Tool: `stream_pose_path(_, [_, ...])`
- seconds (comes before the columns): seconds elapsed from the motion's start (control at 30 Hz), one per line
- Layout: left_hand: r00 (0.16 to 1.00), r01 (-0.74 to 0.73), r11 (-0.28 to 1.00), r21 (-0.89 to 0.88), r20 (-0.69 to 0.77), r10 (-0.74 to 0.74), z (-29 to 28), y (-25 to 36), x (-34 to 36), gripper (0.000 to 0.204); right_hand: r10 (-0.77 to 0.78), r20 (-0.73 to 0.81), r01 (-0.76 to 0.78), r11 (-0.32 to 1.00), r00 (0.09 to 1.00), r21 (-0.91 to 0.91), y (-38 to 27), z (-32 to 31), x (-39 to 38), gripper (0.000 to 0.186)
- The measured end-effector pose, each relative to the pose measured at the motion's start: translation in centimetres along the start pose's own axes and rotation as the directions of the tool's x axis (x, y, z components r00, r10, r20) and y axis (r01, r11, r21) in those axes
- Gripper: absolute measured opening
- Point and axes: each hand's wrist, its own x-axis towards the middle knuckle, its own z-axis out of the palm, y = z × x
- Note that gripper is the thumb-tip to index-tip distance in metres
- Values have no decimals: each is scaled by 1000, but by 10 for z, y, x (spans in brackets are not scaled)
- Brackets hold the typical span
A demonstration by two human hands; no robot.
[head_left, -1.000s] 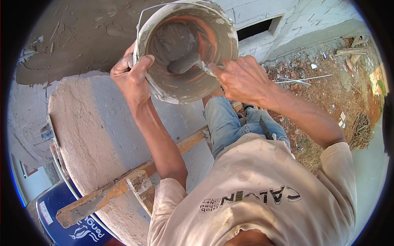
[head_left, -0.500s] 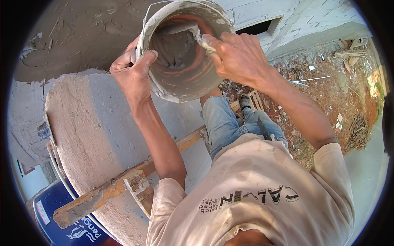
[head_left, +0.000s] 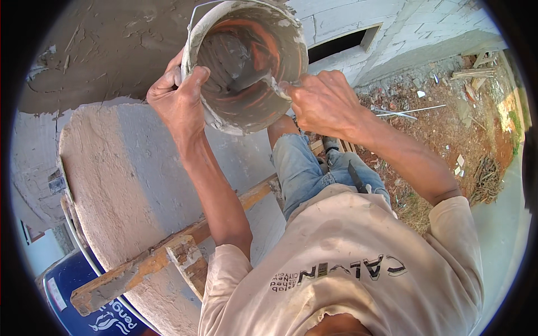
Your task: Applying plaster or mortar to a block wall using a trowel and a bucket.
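My left hand (head_left: pixel 180 98) is closed on the rim of a mortar-caked bucket (head_left: pixel 246 120), its thumb over the edge. The bucket is tipped so that its mouth faces me. Grey wet mortar (head_left: pixel 224 53) coats the bottom and sides, with orange showing through. My right hand (head_left: pixel 325 103) is wrapped round the handle of a trowel (head_left: pixel 255 81) at the bucket's right side. The trowel's blade reaches inside, low against the mortar. Part of the handle is hidden by my fingers.
Fresh mortar covers the wall (head_left: pixel 123 45) at upper left. A wooden beam (head_left: pixel 151 257) crosses at lower left, near a blue drum (head_left: pixel 84 280). A block wall (head_left: pixel 347 14) has a dark opening. Rubble and sticks lie on the ground (head_left: pixel 426 129) far below at right.
The trowel blade has swept from the upper part of the bucket down toward its lower right. My right hand has moved down with it. The bucket has shifted slightly left.
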Motion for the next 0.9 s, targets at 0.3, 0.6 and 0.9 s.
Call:
stream_pose_path(0.3, [1000, -3, 999, 45, -24, 4, 6, 1, -1, 11, -4, 31, 5, 1000, 1000, -10, 2, 0, -3, 35])
stream_pose_path(0.6, [1000, -7, 1000, 12, -29, 7, 13, 1, -6, 21, 7, -36, -9, 999, 999, -54, 2, 6, -6, 29])
stream_pose_path(0.9, [997, 27, 1000, 0, -74, -27, 25, 4, -8, 19, 16, -101, -22, 998, 995, -60, -5, 11, -3, 21])
